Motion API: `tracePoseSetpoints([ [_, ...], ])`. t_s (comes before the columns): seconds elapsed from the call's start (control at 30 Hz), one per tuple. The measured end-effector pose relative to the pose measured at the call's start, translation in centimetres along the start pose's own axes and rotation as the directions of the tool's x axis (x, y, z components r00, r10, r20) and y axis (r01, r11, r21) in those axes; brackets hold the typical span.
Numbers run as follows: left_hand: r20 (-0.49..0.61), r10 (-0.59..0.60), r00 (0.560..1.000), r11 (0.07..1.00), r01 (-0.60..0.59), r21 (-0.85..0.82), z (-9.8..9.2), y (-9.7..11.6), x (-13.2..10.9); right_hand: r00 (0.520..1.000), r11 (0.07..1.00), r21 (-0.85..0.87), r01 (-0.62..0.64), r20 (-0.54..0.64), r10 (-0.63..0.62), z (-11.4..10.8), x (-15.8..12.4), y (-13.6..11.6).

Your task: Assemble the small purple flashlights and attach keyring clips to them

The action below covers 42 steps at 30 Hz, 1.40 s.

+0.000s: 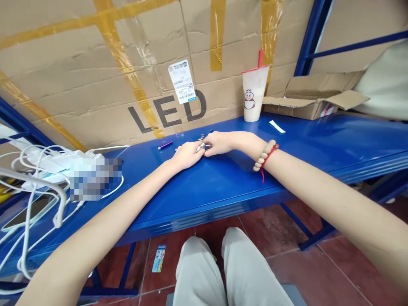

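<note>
Between both hands point(188, 155), silvery piece point(200, 147)

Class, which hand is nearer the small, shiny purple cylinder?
Left. The left hand is just right of the purple cylinder; the right hand lies farther right.

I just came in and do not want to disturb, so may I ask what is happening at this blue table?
At the blue table, a person's left hand holds a small silvery object. The right hand is close against it, but what it grips is unclear. A purple tube lies left of both hands. Farther back, a cup with a red straw stands upright.
</note>
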<state>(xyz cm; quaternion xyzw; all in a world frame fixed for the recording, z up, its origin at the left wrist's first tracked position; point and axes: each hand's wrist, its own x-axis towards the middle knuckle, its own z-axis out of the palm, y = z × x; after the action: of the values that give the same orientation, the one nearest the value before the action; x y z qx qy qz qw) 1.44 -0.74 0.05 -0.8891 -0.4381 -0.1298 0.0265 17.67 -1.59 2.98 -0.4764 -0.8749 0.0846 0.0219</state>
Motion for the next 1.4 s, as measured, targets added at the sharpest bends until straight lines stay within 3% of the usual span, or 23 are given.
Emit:
tracePoseSetpoints([
  [0.23,0.048,-0.053,0.997,0.998,0.054,-0.013,-0.6,0.5,-0.4,0.996,0.996,-0.066,0.065,-0.056,-0.069,0.3,0.0,-0.3],
  [0.5,0.045,-0.087,0.995,0.996,0.089,-0.033,-0.4,0.3,-0.4,0.997,0.994,-0.113,0.016,-0.073,-0.024,0.2,-0.3,-1.1],
  [0.67,-0.040,-0.067,0.997,0.977,0.058,-0.205,0.3,-0.5,-0.2,0.988,0.991,-0.130,0.024,-0.150,-0.043,0.5,0.0,-0.6],
  [0.83,-0.153,-0.098,0.983,0.850,0.002,-0.527,0.9,-1.2,0.1,0.939,0.995,-0.003,0.098,-0.331,-0.094,0.9,0.6,0.4],
  [1.0,-0.123,-0.199,0.972,0.660,0.040,-0.750,1.0,-1.3,0.4,0.880,0.993,0.018,0.121,-0.465,-0.099,1.0,0.8,0.2],
  [1.1,-0.085,-0.229,0.970,0.592,0.070,-0.803,1.0,-1.3,0.5,0.869,0.988,0.054,0.145,-0.484,-0.101,0.9,0.8,0.0],
  [1.23,-0.071,-0.255,0.964,0.569,0.090,-0.818,0.8,-1.1,0.5,0.846,0.983,0.089,0.160,-0.525,-0.090,0.9,0.9,0.0],
  [1.4,-0.021,-0.273,0.962,0.546,0.137,-0.827,0.7,-1.1,0.4,0.827,0.958,0.249,0.142,-0.562,0.024,1.3,1.7,0.9],
])
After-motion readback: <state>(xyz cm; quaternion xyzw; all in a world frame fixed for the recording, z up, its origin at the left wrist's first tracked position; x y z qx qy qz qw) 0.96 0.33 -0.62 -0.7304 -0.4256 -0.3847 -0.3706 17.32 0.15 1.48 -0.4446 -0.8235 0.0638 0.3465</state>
